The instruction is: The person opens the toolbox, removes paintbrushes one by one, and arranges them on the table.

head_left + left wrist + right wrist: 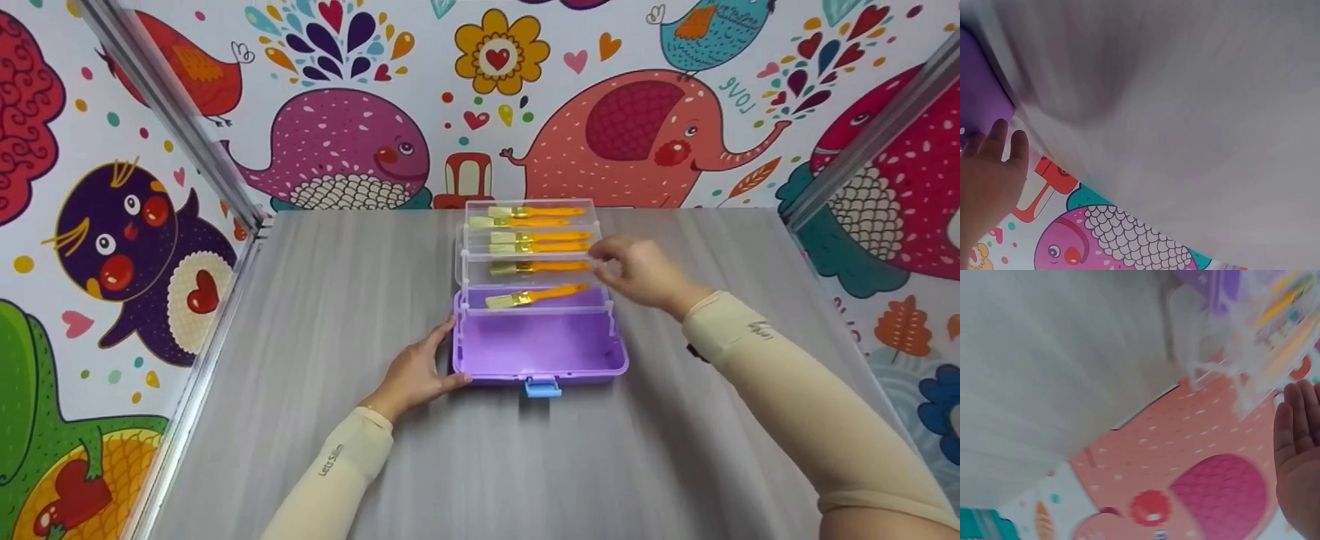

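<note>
At purple box [525, 346] edge, left fingers [439, 334]

Looks like a small booth, closed in on three sides by cartoon-animal wall covering [480, 105], edged at the corners with metal posts [169, 105], fitted around a grey wood-grain tabletop [337, 285].

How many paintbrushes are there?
6 paintbrushes show, in the clear trays: a back pair, a second pair just in front, then a lone brush, and a front brush nearest the blue latch. More could be hidden underneath.
</note>
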Demonstrator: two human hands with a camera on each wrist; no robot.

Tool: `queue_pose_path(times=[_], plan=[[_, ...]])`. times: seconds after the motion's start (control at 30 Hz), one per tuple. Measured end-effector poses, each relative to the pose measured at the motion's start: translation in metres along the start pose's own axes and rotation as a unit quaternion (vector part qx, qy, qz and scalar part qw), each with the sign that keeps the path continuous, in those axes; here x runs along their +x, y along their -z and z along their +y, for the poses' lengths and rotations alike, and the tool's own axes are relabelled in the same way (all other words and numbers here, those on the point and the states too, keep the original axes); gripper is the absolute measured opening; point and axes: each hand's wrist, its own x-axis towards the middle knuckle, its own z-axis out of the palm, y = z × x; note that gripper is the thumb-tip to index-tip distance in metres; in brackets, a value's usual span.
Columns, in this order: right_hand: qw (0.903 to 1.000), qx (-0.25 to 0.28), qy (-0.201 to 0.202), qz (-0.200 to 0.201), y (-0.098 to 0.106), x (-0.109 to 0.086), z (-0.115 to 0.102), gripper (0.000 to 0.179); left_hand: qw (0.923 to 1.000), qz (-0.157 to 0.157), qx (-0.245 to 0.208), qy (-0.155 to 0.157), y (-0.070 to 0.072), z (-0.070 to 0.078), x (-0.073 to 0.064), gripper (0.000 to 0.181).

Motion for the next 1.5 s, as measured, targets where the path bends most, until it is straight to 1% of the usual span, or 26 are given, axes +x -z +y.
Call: queue_pose_path(times=[0.1, 0.23, 0.33, 0.43, 0.63, 0.7, 0.83, 0.9, 1.07, 1.3, 1.5], plan=[[0.996, -0.06, 0.055, -0.035, -0.012, 0.004, -0.016, 0.038, 1.0, -0.001, 0.002, 0.006, 0.002, -0.002, -0.003, 0.102], [0.9866, -0.115, 0.102, -0.055, -0.025, 0.012, -0.029, 0.042, 1.0, 0.002, 0.002, 0.003, 0.003, -0.003, -0.004, 0.102], [0.9801, -0.142, 0.127, -0.056, -0.032, 0.016, -0.032, 0.042, 1.0, 0.002, 0.002, 0.002, 0.002, -0.001, -0.003, 0.102], [0.9741, -0.161, 0.15, -0.051, -0.037, 0.018, -0.03, 0.039, 1.0, -0.001, 0.002, 0.003, 0.001, 0.001, -0.001, 0.101], [0.9652, -0.173, 0.193, -0.032, -0.05, 0.021, -0.022, 0.026, 1.0, 0.0, 0.003, 0.004, 0.0, 0.002, 0.0, 0.1], [0.9641, -0.177, 0.196, -0.029, -0.053, 0.023, -0.02, 0.022, 1.0, 0.003, 0.002, 0.003, 0.0, 0.001, 0.0, 0.101], [0.966, -0.182, 0.179, -0.037, -0.057, 0.027, -0.018, 0.022, 1.0, 0.004, -0.001, -0.002, -0.001, 0.0, 0.001, 0.101], [0.9677, -0.179, 0.173, -0.038, -0.057, 0.028, -0.018, 0.023, 1.0, 0.004, -0.001, -0.004, -0.001, 0.0, 0.001, 0.101], [0.9698, -0.165, 0.177, -0.028, -0.056, 0.029, -0.018, 0.023, 0.9999, 0.004, 0.001, -0.01, -0.001, -0.001, 0.001, 0.101], [0.9695, -0.175, 0.167, -0.039, -0.055, 0.031, -0.02, 0.022, 0.9999, 0.006, -0.001, -0.013, 0.0, -0.001, 0.001, 0.101], [0.9695, -0.166, 0.178, -0.032, -0.054, 0.03, -0.02, 0.01, 0.9999, 0.002, -0.003, -0.012, 0.0, -0.001, 0.0, 0.101]])
